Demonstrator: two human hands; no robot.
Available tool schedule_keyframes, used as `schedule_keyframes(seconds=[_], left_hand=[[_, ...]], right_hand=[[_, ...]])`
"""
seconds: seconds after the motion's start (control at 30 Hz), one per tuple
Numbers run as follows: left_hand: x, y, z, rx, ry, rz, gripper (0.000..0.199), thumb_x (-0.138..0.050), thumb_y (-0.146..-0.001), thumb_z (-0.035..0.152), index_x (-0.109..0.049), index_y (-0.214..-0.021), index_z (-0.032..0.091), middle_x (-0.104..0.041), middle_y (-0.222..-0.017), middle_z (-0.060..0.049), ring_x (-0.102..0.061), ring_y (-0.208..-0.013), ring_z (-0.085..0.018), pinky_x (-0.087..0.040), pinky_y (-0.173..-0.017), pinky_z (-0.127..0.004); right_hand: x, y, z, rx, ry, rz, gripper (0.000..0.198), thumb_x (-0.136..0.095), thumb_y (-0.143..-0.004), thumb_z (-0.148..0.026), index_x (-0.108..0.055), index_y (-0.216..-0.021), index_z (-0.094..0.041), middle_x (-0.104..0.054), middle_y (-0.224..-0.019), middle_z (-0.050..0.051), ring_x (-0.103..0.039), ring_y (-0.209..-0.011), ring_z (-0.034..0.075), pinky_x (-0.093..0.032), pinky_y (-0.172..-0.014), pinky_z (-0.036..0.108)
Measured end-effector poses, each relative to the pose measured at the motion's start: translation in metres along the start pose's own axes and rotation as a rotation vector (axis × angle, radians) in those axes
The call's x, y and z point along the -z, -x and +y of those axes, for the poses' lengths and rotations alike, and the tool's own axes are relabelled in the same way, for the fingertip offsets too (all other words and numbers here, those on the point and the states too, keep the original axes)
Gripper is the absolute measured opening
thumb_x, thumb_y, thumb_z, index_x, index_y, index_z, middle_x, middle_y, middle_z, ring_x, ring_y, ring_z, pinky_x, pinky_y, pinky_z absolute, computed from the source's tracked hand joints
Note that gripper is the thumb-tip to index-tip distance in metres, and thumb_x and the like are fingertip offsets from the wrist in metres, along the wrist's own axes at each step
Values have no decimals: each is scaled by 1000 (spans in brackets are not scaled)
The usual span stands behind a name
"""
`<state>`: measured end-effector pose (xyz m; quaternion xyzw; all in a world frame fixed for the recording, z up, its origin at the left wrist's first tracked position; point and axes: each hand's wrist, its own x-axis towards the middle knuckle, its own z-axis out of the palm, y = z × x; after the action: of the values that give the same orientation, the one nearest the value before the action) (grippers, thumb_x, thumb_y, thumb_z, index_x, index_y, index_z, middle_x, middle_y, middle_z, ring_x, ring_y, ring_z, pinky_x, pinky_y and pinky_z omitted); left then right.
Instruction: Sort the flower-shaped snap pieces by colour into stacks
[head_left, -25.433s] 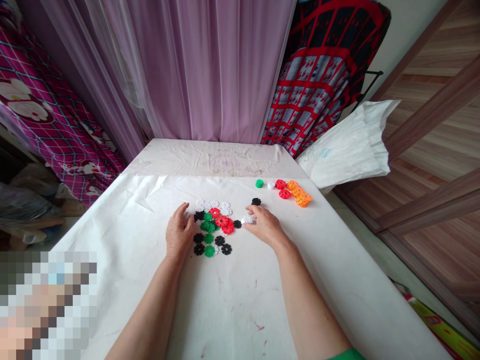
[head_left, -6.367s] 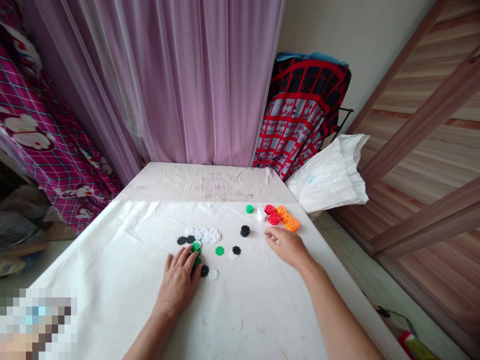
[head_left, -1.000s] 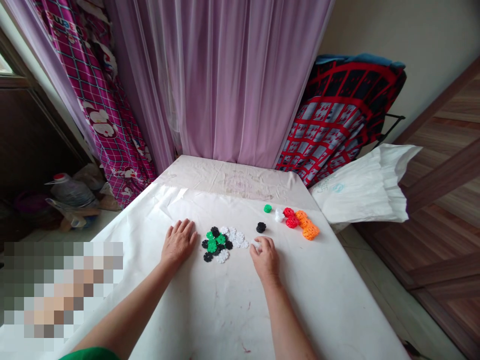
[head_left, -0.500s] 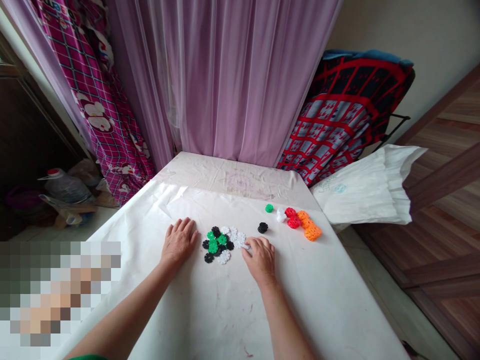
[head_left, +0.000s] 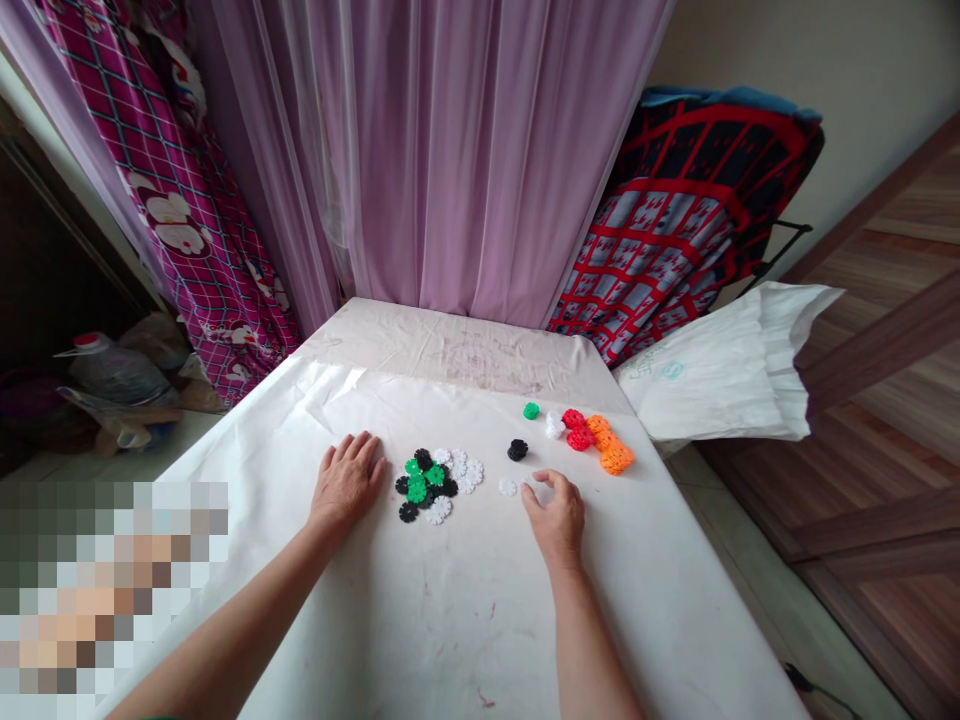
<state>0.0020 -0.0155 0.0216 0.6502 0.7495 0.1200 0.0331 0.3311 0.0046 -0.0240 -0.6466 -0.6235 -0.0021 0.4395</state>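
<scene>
My left hand (head_left: 349,478) lies flat on the white-covered table, fingers stretched out, left of a loose pile of flower-shaped plastic discs. The pile mixes green discs (head_left: 417,484), black discs (head_left: 407,512) and white discs (head_left: 470,473). My right hand (head_left: 556,508) is right of the pile, thumb and forefinger curved apart. Just left of its thumb, a single white disc (head_left: 508,487) lies on the cloth. Beyond it stands a small black stack of discs (head_left: 517,450). I see nothing clearly held in the right hand.
Farther right are a green stack (head_left: 531,411), a white stack (head_left: 554,425), red stacks (head_left: 577,430) and orange stacks (head_left: 611,447). A white bag (head_left: 727,365) is at the table's right edge. Purple curtains (head_left: 465,150) hang behind the table (head_left: 450,620).
My right hand has moved right, away from the pile, and its thumb and forefinger have parted. A white disc now lies apart from the pile. My left hand stays flat.
</scene>
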Motion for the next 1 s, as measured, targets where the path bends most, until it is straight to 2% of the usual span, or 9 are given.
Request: schedule_keyframes(seconds=[0.1, 0.2, 0.37, 0.8, 1.0], left_hand=[[1, 0, 1, 3, -14, -17, 54, -32, -96, 44, -53, -139, 19, -48, -151, -9, -35, -142, -31, -25, -117, -50], [1, 0, 1, 3, -16, -16, 54, -30, -96, 44, -53, -139, 18, -48, -152, -10, -35, -143, -32, -24, -118, -50], [2, 0, 1, -1, -13, -15, 53, -31, -96, 44, -53, -138, 20, -48, -151, -10, -35, -143, -31, -25, -118, -51], [4, 0, 3, 4, -33, -29, 52, -32, -97, 43, -52, -139, 19, -47, -152, -9, -35, -143, -31, -24, -118, -50], [3, 0, 2, 7, -39, -31, 52, -33, -97, 43, -52, -139, 20, -47, -152, -8, -34, -143, -31, -24, -118, -50]], right_hand=[[1, -1, 3, 17, -20, -62, 22, -56, -79, -40, -60, -90, -22, -72, -90, 8, -62, -89, 25, -43, -83, 38], [-3, 3, -8, 75, -9, -138, 20, -57, -79, -37, -60, -93, -22, -72, -93, 7, -62, -93, 25, -41, -86, 38], [-5, 6, -18, 69, 35, -198, 19, -57, -79, -34, -61, -93, -22, -72, -95, 6, -60, -94, 24, -39, -86, 36], [-6, 6, -16, 95, 68, -216, 26, -60, -77, -31, -62, -100, -21, -72, -101, 6, -60, -97, 25, -37, -87, 36], [-7, 5, -15, 83, 105, -256, 21, -60, -78, -29, -63, -98, -22, -73, -98, 4, -60, -95, 24, -36, -82, 34]])
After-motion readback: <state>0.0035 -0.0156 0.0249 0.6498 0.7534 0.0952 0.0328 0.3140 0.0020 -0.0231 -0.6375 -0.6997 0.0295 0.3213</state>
